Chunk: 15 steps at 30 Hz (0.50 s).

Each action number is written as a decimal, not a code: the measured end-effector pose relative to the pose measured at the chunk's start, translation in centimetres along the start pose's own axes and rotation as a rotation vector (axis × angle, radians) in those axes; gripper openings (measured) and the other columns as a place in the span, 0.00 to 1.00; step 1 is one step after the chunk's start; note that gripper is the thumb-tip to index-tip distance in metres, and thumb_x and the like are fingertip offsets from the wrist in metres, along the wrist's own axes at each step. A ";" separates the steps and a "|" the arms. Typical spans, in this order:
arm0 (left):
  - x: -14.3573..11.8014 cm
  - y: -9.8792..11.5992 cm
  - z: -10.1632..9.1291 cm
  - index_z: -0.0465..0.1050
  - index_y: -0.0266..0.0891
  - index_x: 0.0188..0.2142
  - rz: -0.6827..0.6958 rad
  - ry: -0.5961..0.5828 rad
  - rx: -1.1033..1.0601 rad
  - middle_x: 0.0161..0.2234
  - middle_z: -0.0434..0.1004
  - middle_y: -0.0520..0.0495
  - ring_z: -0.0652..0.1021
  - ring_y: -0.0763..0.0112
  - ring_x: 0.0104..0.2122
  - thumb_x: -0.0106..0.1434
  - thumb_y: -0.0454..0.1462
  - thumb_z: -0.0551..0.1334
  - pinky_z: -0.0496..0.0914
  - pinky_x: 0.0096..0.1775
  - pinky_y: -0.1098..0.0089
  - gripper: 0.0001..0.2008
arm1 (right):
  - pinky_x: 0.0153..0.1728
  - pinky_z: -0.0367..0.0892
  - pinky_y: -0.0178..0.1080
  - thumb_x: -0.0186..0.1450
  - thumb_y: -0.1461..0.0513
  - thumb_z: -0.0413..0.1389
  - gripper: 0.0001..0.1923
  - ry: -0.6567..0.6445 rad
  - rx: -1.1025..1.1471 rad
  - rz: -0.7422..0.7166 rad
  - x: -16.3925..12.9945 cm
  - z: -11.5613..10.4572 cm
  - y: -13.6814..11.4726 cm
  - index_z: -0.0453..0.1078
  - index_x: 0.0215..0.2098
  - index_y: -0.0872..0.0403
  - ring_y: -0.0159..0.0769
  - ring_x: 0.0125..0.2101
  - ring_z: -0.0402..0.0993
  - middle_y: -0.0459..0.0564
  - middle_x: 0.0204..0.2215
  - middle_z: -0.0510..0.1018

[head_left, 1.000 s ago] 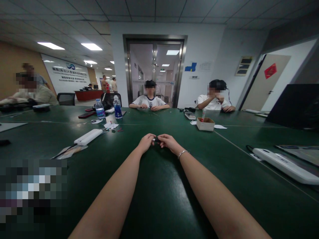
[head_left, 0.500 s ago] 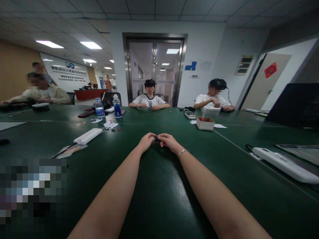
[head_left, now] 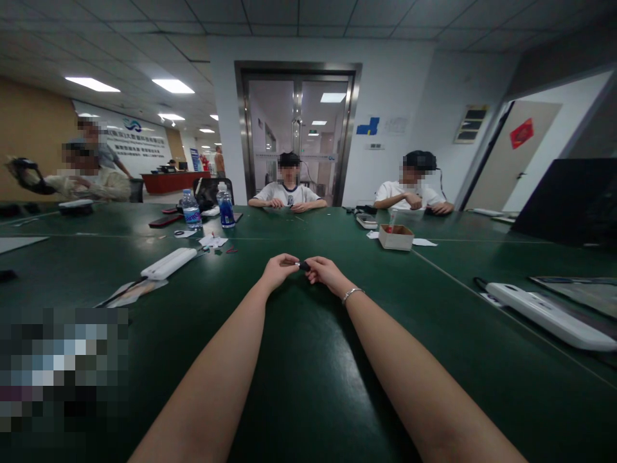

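Left hand (head_left: 277,272) and right hand (head_left: 330,274) meet over the middle of the green table (head_left: 308,379), forearms reaching straight out, a pose that likely sets the work squarely before the wearer's eyes. The left pinches what seems the shiny end of a small dark piece (head_left: 303,265); that piece sits between the hands, and the right, with a bracelet (head_left: 351,291) at its wrist, grips the opposite end. Holding it from both sides probably keeps it steady, though it is too small to identify. Out to the left, a long white block (head_left: 169,263) lies aslant, its near end on or against a wrapper (head_left: 137,292), presumably aside so its dark cord does not tangle with the arms. Further in, a water bottle (head_left: 191,217) and a blue bottle (head_left: 227,210) stand upright beyond some paper scraps (head_left: 213,240), perhaps away from the hands to avoid knocks. Across the table sits a co-worker (head_left: 289,195). Right of the middle, a small carton (head_left: 396,242) contains a clear tube (head_left: 393,219), whose upright stance its walls probably help. At far right lies another white block (head_left: 549,315).
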<state>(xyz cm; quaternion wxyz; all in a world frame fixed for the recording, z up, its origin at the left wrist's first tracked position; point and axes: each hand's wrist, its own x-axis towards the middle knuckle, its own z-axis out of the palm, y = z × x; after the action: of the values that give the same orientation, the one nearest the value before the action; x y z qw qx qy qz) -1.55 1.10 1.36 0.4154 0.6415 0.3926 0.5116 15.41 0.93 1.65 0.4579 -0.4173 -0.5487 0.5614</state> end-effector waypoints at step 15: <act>0.1 -0.3 -0.5 0.75 0.34 0.34 -0.047 -0.032 -0.023 0.35 0.78 0.43 0.76 0.65 0.37 0.44 0.37 0.70 0.67 0.46 0.61 0.16 | 0.17 0.68 0.29 0.65 0.63 0.51 0.05 -0.119 0.028 0.043 -0.7 -0.2 -0.8 0.63 0.37 0.59 0.27 0.17 0.69 0.47 0.20 0.72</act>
<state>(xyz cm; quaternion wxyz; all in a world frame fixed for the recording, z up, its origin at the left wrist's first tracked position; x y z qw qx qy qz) -2.09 1.36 1.18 0.4409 0.6355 0.3951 0.4956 15.82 0.29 2.39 0.4181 -0.3885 -0.5580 0.6024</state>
